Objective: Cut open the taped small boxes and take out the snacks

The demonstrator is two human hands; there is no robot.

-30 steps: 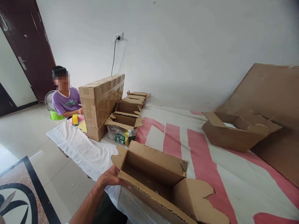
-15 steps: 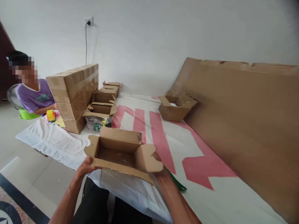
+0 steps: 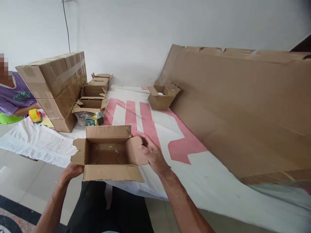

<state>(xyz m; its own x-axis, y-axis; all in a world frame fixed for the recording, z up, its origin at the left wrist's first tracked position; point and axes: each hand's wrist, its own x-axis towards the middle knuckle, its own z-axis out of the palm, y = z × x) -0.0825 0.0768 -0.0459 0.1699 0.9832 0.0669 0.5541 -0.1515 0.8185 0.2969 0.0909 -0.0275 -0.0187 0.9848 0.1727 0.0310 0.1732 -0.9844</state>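
I hold an empty open cardboard box (image 3: 107, 152) in front of me, above my lap, its four flaps spread out. My left hand (image 3: 71, 170) grips its left end under the side flap. My right hand (image 3: 152, 152) grips the right end, fingers on the right flap. The box hangs at the near edge of a low surface covered by a white cloth with red stripes (image 3: 155, 129).
A stack of taped cartons (image 3: 54, 85) stands at the left, with a row of open boxes (image 3: 93, 97) and a bagged packet (image 3: 91, 120) beside it. Another open box (image 3: 162, 96) sits farther back. Large cardboard sheets (image 3: 243, 110) lean at the right. A person in purple (image 3: 14, 98) sits at far left by a tape roll (image 3: 35, 115).
My view has swung right and down. The box has turned level and square to me, and my right hand has come into view gripping its right end.
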